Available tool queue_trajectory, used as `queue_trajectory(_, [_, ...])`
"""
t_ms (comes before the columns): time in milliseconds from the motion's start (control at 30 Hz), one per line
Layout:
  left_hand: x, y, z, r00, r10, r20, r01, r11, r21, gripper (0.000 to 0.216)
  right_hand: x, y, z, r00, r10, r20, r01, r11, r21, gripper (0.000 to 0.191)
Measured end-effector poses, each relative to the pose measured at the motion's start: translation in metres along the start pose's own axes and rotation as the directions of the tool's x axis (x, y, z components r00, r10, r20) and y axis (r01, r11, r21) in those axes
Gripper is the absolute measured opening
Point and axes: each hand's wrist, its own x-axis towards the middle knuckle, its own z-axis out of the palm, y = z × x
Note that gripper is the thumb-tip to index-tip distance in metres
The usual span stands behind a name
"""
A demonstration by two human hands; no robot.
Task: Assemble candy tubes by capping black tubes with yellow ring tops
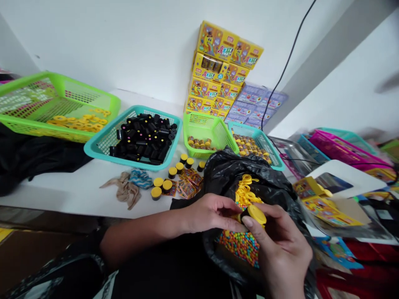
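Over a black plastic bag point(224, 166), my right hand point(280, 236) grips a small black cup with a yellow lid point(257, 214), tilted with its lid up and to the right. My left hand point(212, 214) closes its thumb and fingers on the cup's lower left end; something yellowish shows between them. Inside the bag lie many coloured candy beads point(238, 245) and a heap of yellow plastic rings point(245, 191). Several yellow-lidded black cups point(167, 185) stand on the table left of the bag, beside a pile of small printed packets point(189, 182).
A teal basket point(90, 145) holds black cups; a green basket point(114, 104) holds yellow pieces. Smaller green point(215, 128) and teal baskets point(277, 158) hold small brown-and-yellow items. Yellow printed boxes point(215, 89) are stacked at the wall. Cloths point(124, 189) lie left; a black cable point(288, 62) hangs right.
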Motion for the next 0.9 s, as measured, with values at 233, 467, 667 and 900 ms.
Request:
queue_trajectory(233, [0.001,-0.002,0.002,0.999,-0.033,0.036,0.036,0.995,-0.09,0.022,0.002,0.001,-0.006,0.999,-0.038,0.017,0.039,0.997,-0.072,0.029])
queue_trajectory(467, [0.003,-0.008,0.005,0.996,-0.086,0.04,0.094,0.954,-0.286,0.027,0.002,-0.003,0.003,0.987,0.152,-0.046,-0.144,0.979,0.145,0.025])
queue_trajectory(667, [0.005,-0.009,0.007,0.997,-0.068,0.045,0.078,0.947,-0.313,0.027,0.001,-0.004,0.006,0.991,0.097,-0.094,-0.092,0.994,0.056,0.026])
queue_trajectory(900, [0.006,-0.009,0.006,0.991,-0.127,-0.045,0.108,0.947,-0.303,0.03,0.007,0.004,0.009,0.961,0.268,-0.068,-0.231,0.914,0.334,0.023])
